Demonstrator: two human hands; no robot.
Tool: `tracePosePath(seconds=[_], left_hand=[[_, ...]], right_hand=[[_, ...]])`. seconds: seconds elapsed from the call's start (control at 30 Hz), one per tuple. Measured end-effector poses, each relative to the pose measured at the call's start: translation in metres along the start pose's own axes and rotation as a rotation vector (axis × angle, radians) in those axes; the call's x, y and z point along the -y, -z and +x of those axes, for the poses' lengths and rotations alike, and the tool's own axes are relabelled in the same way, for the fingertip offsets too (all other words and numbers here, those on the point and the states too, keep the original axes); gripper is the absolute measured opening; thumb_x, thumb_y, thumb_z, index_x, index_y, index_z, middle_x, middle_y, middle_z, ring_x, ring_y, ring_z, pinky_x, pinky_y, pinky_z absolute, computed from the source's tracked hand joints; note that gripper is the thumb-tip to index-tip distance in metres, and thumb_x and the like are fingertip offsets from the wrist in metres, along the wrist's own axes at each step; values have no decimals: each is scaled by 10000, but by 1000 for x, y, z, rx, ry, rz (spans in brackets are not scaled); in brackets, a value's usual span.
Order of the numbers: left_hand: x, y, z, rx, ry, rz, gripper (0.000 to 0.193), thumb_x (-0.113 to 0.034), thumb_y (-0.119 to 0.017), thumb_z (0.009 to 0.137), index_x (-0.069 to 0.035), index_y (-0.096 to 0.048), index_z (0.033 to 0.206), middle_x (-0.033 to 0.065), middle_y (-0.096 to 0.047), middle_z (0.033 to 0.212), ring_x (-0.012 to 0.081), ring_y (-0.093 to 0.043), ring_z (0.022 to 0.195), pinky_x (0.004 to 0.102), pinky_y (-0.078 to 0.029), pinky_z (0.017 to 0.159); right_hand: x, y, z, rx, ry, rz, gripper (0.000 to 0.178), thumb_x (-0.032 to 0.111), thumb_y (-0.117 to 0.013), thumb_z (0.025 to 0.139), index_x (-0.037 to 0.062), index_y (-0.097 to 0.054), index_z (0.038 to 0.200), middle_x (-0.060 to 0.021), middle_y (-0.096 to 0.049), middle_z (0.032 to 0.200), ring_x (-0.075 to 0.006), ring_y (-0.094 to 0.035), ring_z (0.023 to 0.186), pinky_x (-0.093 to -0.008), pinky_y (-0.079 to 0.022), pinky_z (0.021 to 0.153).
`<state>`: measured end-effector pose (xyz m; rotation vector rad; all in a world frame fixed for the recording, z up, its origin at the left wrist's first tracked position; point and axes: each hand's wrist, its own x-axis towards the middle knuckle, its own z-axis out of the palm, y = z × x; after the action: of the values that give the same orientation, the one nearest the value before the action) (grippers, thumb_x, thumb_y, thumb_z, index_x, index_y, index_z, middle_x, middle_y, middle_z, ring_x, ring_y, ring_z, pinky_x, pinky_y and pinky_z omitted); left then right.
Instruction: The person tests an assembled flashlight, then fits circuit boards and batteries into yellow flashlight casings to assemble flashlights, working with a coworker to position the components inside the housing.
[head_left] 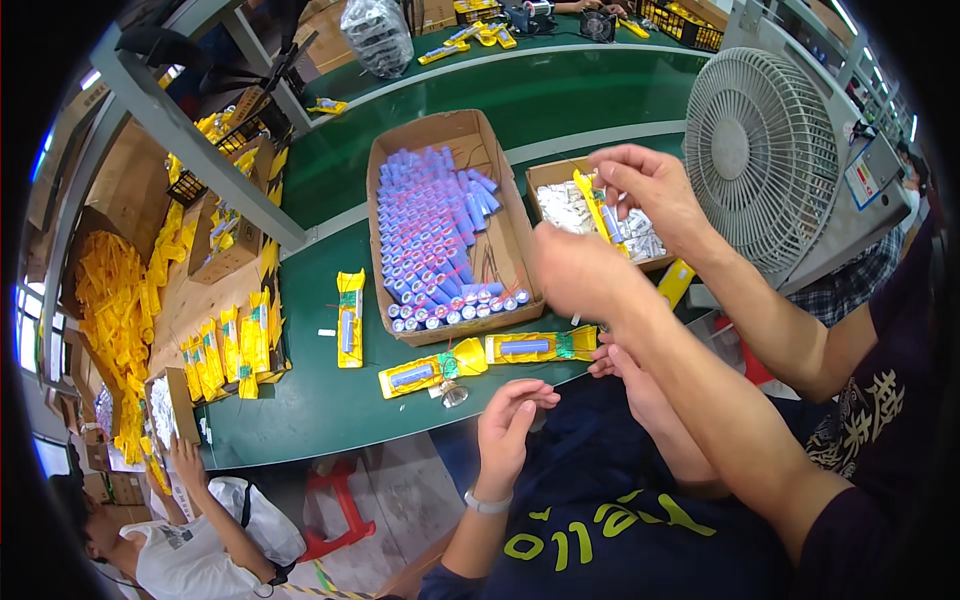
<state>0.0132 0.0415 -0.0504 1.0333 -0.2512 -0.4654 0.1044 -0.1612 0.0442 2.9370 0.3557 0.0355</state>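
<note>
My left hand [514, 432], with a pale band at the wrist, hovers at the table's front edge, fingers slightly curved and apart from the thumb, with nothing in it. My right hand [640, 385] is partly covered by a co-worker's forearm; its loosely spread fingers are beside the right end of a yellow casing [525, 347] holding a blue battery cell and a green part. Left of it lies a similar yellow casing [436, 368], with a small round clear lamp piece [455, 396] below. Another yellow casing [350, 320] stands lengthwise further left.
A cardboard box [515, 250] of blue cells stands mid-table. Behind the co-worker's hands [650, 190] is a box of white parts [560, 205] with a yellow casing [600, 212] over it. A grey fan [760, 150] stands right. Another person [200, 540] works at left by yellow casings [115, 300].
</note>
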Motion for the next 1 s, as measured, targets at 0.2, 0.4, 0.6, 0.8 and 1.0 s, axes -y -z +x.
tracePosePath(seconds=[0.2, 0.4, 0.6, 0.8, 1.0], left_hand=[[11, 4, -11, -269, -134, 74, 261, -36, -609, 910, 14, -568, 1163, 58, -641, 1038, 124, -607, 950, 253, -474, 832], [-10, 38, -40, 236, 80, 375, 162, -51, -601, 899, 7, -638, 1046, 48, -676, 901, 128, -626, 849, 263, -489, 751], [-4, 35, -60, 583, 94, 573, 102, -88, -622, 878, 10, -650, 886, 86, -634, 795, 166, -563, 633, 280, -418, 562], [8, 42, -37, 728, 154, 551, 108, -90, -617, 878, 0, -661, 918, 89, -650, 838, 177, -588, 666, 297, -448, 596], [-24, 63, -61, 791, 160, 610, 134, -128, -607, 899, -21, -672, 948, 76, -653, 876, 174, -601, 696, 292, -486, 637]], right_hand=[[116, -33, -30, -417, 445, -301, 239, 82, -493, 942, -12, -535, 1158, -71, -578, 1061, -161, -597, 940, -246, -503, 839], [144, -69, -27, -675, 466, -788, 306, 205, -440, 948, 11, -583, 1137, -125, -602, 1140, -286, -566, 1064, -331, -448, 957], [163, -63, -9, -516, 819, -813, 271, 164, -445, 952, -14, -558, 1123, -88, -594, 1014, -206, -575, 917, -288, -471, 811], [133, -12, -9, -449, 1037, -656, 294, 137, -467, 943, -42, -485, 1175, -85, -568, 1017, -148, -578, 912, -278, -501, 772], [76, 47, -59, -389, 903, -843, 241, 70, -512, 887, 3, -577, 1110, -79, -548, 1114, -158, -540, 1071, -289, -478, 873]])
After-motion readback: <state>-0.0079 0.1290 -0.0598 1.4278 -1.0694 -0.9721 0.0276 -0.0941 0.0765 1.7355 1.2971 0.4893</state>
